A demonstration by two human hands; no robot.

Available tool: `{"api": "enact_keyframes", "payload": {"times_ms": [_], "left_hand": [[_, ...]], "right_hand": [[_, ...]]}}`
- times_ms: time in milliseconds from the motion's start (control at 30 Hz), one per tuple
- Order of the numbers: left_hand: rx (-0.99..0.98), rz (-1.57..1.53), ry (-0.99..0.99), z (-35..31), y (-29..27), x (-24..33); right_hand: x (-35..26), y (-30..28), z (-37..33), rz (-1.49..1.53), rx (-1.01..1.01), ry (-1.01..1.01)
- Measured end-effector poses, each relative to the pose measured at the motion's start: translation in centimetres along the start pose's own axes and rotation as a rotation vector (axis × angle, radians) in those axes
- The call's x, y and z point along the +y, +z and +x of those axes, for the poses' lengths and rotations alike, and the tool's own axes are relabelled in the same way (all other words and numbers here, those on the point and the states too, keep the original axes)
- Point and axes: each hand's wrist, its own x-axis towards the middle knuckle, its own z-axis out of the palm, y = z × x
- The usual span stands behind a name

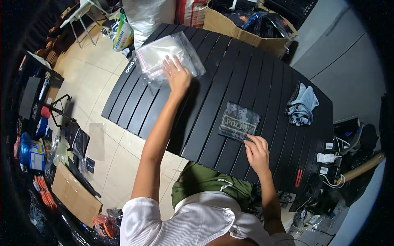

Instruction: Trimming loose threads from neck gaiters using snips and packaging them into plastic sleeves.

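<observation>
My left hand (177,78) reaches to the far left of the black slatted table and lies on a stack of clear plastic bags (154,53), its fingers spread over them. Nearer to me, my right hand (257,153) rests its stretched fingertips on the lower right edge of a flat, square camouflage cloth piece (240,116). A framed patch with pale lettering shows on that piece. My right thumb is partly hidden, and I see no grip on the cloth.
Bundled blue-grey patterned cloth (302,104) lies on the table's right side. A red tool, perhaps a cutter (298,178), is at the near right, beside white plugs and cables (325,158). An open cardboard box (250,33) and white sack (150,16) stand behind the table.
</observation>
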Motion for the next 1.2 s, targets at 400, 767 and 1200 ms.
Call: {"api": "enact_keyframes", "payload": {"times_ms": [400, 767, 1200], "left_hand": [[0.113, 0.361, 0.354, 3.3, -1.1, -8.1], [0.086, -0.206, 0.254, -1.5, -4.7, -4.4], [-0.511, -1.35, -0.18, -9.2, -18.1, 7.7]], "right_hand": [[0.2, 0.1, 0.1, 0.009, -0.024, -0.015], [-2.0, -0.2, 2.5, 0.012, -0.026, 0.004], [1.2, -3.6, -0.8, -0.079, -0.296, 0.147]]}}
